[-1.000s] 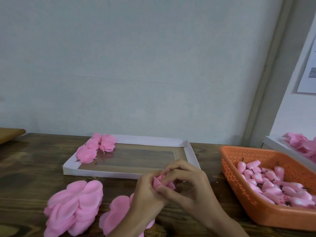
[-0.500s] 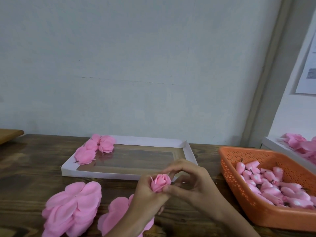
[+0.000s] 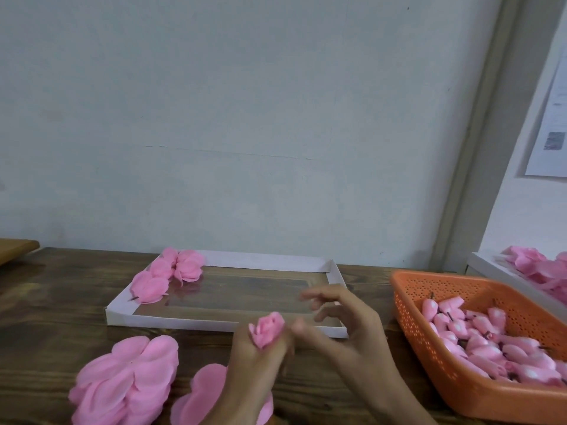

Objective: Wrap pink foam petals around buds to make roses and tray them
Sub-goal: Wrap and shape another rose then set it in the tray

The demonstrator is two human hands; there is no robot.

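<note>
My left hand (image 3: 259, 361) grips a small pink rose (image 3: 267, 330) from below, fingers curled round its base, the bloom pointing up; it sits above the desk (image 3: 46, 305), just in front of the near rim of the white tray (image 3: 196, 323). My right hand (image 3: 348, 325) hangs just beside the rose with its fingers spread and loose, holding nothing; the fingertips are blurred. A few finished roses (image 3: 167, 274) lie in the tray's far left corner. A heap of loose petals (image 3: 125, 380) lies on the desk to my left; one more petal piece (image 3: 204, 391) shows under my left wrist. On my right the orange basket (image 3: 429, 354) holds a pile of buds (image 3: 491, 342).
</note>
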